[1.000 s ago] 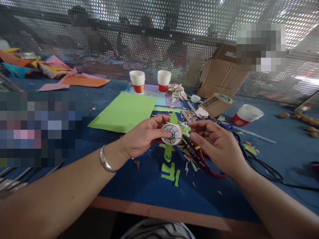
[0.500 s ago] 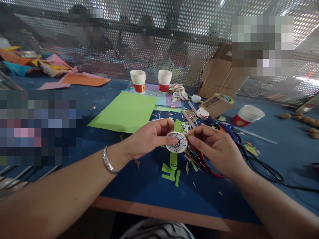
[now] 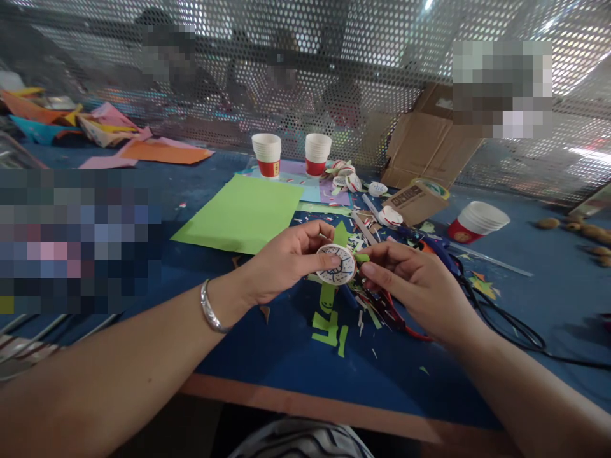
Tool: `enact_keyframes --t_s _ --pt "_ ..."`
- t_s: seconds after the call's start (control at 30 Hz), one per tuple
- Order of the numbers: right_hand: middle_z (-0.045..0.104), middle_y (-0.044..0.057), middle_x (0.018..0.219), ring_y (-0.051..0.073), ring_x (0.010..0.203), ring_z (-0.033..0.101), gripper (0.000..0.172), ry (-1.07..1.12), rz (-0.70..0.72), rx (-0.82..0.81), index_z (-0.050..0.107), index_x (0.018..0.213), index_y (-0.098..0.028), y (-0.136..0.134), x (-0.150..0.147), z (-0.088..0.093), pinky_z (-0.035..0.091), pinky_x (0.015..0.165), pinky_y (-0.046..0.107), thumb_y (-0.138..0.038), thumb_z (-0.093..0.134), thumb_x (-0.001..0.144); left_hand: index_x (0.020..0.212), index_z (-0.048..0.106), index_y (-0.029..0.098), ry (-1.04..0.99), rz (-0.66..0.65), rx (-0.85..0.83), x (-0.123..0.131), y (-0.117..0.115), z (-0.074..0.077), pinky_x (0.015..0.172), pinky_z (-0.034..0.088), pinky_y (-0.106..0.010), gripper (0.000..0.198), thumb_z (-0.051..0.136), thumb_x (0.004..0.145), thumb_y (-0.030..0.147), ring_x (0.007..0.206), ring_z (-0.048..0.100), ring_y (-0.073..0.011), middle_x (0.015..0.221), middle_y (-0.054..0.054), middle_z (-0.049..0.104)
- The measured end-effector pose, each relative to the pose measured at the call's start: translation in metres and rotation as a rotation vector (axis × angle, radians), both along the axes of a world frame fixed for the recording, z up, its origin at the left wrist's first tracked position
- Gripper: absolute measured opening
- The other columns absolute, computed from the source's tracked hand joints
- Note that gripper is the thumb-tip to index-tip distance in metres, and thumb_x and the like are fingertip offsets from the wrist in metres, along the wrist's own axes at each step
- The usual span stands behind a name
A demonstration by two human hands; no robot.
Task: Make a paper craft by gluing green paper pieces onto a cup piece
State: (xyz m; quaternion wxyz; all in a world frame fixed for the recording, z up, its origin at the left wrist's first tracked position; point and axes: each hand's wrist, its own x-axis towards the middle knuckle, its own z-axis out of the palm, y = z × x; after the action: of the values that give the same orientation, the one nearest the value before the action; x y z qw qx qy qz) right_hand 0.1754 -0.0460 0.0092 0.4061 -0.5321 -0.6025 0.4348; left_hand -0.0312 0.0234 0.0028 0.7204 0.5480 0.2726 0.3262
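White disc [image 3: 340, 273] farther from right hand [image 3: 416, 275]

A perforated metal screen [image 3: 377, 44] is standing as a wall along the far side of a blue table [image 3: 267, 362], and a darker band is running across it. Pale light is showing in its many small holes, and bright streaks [image 3: 592, 156] are gleaming toward the right. A pinkish-brown edge [image 3: 296, 402] is running along the table's near side, and deep shadow [image 3: 188, 423] is filling the space beneath.
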Motion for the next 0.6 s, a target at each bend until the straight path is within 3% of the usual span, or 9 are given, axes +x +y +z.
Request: enact_keyframes --t_s 0.33,0.6 --pt "0.072 0.001 0.079 0.015 0.067 0.068 0.018 -0.104 -0.073 0.028 0.07 0.102 -0.019 0.0035 0.0011 -0.0004 0.056 0.066 0.027 -0.033 0.068 0.091 0.103 0.056 0.018 -0.037 0.084 -0.058 -0.0013 0.003 -0.0048 0.075 0.048 -0.026 0.034 0.079 0.078 0.014 0.079 0.065 -0.0127 0.085 0.0 0.071" --pt "0.074 0.001 0.08 0.014 0.07 0.069 0.019 -0.098 -0.076 0.033 0.071 0.103 -0.019 0.0021 0.0022 -0.0022 0.056 0.066 0.024 -0.033 0.068 0.091 0.098 0.054 0.017 -0.015 -0.032 -0.081 -0.0008 0.0029 -0.0019 0.082 0.049 -0.028 0.031 0.075 0.079 0.007 0.083 0.065 -0.0128 0.086 0.001 0.069"
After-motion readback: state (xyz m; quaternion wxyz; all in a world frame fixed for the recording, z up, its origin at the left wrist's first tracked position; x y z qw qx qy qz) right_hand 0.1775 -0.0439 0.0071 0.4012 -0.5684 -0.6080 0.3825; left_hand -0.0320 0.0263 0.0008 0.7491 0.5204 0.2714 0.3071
